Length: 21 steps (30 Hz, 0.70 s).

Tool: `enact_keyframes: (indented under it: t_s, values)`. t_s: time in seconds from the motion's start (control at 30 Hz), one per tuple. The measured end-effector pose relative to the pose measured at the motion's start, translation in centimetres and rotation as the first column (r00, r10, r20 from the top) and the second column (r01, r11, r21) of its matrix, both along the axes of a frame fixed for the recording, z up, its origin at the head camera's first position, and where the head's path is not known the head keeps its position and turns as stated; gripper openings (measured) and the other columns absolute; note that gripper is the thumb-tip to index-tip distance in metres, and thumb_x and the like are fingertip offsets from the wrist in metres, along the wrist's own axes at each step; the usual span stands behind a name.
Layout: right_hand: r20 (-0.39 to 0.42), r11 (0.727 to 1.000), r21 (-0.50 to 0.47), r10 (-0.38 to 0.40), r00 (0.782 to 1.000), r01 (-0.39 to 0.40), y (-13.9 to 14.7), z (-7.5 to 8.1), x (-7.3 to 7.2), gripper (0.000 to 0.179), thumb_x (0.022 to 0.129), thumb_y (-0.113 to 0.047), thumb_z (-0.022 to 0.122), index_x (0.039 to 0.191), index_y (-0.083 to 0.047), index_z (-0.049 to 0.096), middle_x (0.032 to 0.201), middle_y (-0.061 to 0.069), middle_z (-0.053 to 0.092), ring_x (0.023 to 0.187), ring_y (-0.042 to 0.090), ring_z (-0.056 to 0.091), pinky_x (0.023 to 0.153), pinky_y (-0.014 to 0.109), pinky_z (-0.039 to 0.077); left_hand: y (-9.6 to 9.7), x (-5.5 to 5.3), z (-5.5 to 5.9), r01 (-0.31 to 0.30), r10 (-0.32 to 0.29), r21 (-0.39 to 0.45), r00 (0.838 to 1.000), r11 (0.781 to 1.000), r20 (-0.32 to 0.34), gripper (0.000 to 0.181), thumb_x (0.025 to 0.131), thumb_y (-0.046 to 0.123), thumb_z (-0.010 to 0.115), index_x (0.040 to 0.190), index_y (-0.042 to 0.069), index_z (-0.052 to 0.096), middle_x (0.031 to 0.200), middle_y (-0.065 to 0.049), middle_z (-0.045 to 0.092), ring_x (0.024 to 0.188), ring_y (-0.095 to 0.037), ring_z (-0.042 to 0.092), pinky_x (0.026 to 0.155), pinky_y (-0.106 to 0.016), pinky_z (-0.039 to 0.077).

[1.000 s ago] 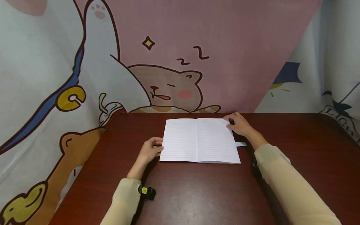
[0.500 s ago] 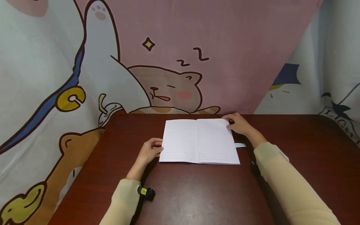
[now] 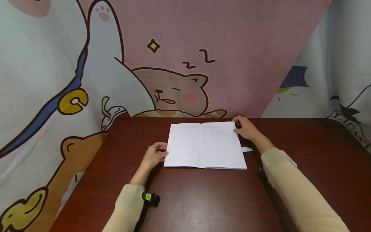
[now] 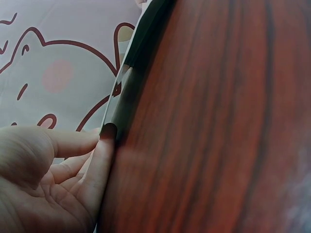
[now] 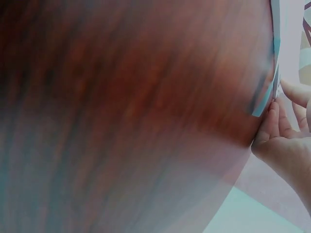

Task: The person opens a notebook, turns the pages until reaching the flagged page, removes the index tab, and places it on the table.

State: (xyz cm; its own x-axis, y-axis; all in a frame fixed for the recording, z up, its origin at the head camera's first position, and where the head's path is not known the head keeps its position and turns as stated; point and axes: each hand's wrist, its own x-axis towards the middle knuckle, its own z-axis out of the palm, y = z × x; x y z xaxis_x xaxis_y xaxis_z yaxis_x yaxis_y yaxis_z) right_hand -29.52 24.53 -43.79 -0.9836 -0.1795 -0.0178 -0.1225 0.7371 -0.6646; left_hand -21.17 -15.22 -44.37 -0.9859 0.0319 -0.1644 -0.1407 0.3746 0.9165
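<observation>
An open notebook (image 3: 185,145) with white ruled pages lies on the dark red-brown table, its centre fold running away from me. My left hand (image 3: 152,156) is at the left edge; in the left wrist view its thumb (image 4: 73,143) and fingers pinch that thin edge. My right hand (image 3: 246,128) is at the far right corner. In the right wrist view, the right thumb (image 5: 294,92) and fingers pinch the notebook's edge (image 5: 277,58). A pale blue strip (image 3: 247,149) sticks out from the right side, nearer me than the right hand.
The wooden table (image 3: 185,199) spreads around the notebook, its far edge close behind it. A cartoon-printed cloth (image 3: 246,64) hangs behind and at the sides. On the left wrist sits a black device (image 3: 151,198) with a yellow patch.
My right index fingertip has moved slightly right, from over the far right page corner to its edge. The left hand keeps its grip; the notebook has hardly shifted.
</observation>
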Motion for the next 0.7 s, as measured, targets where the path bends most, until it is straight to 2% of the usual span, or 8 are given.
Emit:
enact_keyframes:
  t_s: [0.33,0.7]
  values:
    - [0.003,0.998,0.038,-0.044,0.999,0.044,-0.13,-0.1,-0.19,0.026,0.097,-0.009,0.059,0.115,0.009,0.054,0.134,0.03,0.043,0.117,0.043,0.046,0.106,0.057,0.037,0.01,0.01,0.06,-0.002,0.002,-0.003,1.0,1.0,0.007,0.037,0.092,-0.003,0.065,0.129,-0.001,0.059,0.123,-0.023,0.063,0.093,-0.018,0.066,0.073,-0.031,0.059]
    - [-0.041,0.997,0.042,-0.067,0.997,0.069,-0.32,-0.19,-0.13,0.016,0.097,-0.01,0.059,0.101,0.006,0.059,0.137,0.031,0.045,0.126,0.048,0.044,0.109,0.059,0.033,0.14,0.14,0.12,-0.009,0.009,0.011,1.0,1.0,-0.003,0.036,0.091,-0.004,0.065,0.127,-0.003,0.059,0.121,-0.023,0.064,0.089,-0.016,0.066,0.07,-0.03,0.059]
